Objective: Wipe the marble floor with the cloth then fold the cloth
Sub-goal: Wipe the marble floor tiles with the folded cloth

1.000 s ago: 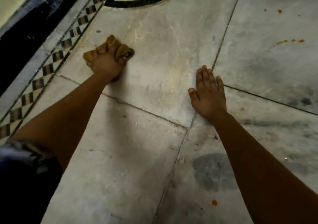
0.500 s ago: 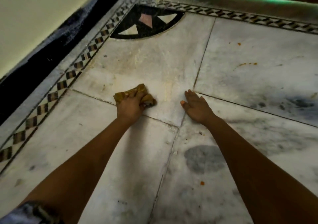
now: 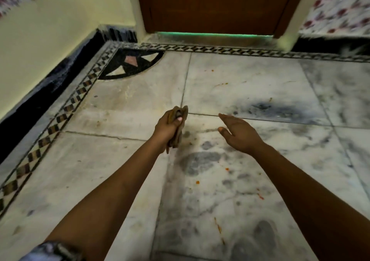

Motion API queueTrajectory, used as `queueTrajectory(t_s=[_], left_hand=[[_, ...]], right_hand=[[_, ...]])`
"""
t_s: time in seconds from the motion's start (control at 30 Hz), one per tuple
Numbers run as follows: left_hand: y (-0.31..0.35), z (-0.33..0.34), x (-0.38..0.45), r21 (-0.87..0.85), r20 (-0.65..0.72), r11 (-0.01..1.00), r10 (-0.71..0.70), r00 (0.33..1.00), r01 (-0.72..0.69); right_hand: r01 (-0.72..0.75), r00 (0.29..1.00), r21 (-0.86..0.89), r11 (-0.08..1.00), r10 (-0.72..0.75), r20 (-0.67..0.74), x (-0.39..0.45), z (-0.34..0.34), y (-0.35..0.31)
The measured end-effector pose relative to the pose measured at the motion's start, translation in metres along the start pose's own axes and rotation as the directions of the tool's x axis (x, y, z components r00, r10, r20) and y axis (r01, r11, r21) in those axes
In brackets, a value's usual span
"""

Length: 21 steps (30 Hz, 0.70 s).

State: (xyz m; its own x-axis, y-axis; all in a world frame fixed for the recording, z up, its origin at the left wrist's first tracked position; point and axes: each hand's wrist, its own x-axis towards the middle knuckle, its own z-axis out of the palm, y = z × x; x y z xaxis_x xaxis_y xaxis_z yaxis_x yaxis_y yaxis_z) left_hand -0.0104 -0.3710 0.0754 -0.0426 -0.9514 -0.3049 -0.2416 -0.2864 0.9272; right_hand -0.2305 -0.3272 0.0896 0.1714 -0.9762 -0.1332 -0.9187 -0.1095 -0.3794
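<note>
Left hand point(image 3: 167, 127) grips bunched cloth point(image 3: 178, 128), apparently off floor point(image 3: 250, 92).

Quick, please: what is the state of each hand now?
Left hand: closed, gripping the bunched brownish-yellow cloth.
Right hand: open, fingers straight, holding nothing.

Most of the cloth point(image 3: 178, 128) is hidden inside the left hand point(image 3: 167, 127) — the door point(image 3: 216, 6) is cut off by the top edge.
</note>
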Motion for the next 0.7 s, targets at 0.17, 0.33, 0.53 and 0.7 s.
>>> queueTrajectory(t_s=[0.17, 0.33, 0.53, 0.7], left_hand=[[0.05, 0.063, -0.011, -0.289, 0.173, 0.947, -0.093, 0.98, 0.141], [0.09, 0.094, -0.02, -0.437, 0.31, 0.847, -0.173, 0.935, 0.301], [0.125, 0.107, -0.005, -0.544, 0.451, 0.724, -0.173, 0.876, 0.423], [0.139, 0.116, 0.0, -0.581, 0.335, 0.736, -0.172, 0.927, 0.346]], right_hand=[[-0.17, 0.984, 0.138, 0.976, 0.175, -0.025, -0.035, -0.034, 0.02], [-0.171, 0.985, 0.075, 0.982, 0.167, 0.05, -0.043, -0.09, 0.026], [-0.132, 0.987, 0.361, 0.923, 0.156, -0.037, -0.032, -0.129, 0.013], [-0.015, 0.989, 0.749, 0.662, 0.122, -0.088, -0.032, -0.111, -0.003]])
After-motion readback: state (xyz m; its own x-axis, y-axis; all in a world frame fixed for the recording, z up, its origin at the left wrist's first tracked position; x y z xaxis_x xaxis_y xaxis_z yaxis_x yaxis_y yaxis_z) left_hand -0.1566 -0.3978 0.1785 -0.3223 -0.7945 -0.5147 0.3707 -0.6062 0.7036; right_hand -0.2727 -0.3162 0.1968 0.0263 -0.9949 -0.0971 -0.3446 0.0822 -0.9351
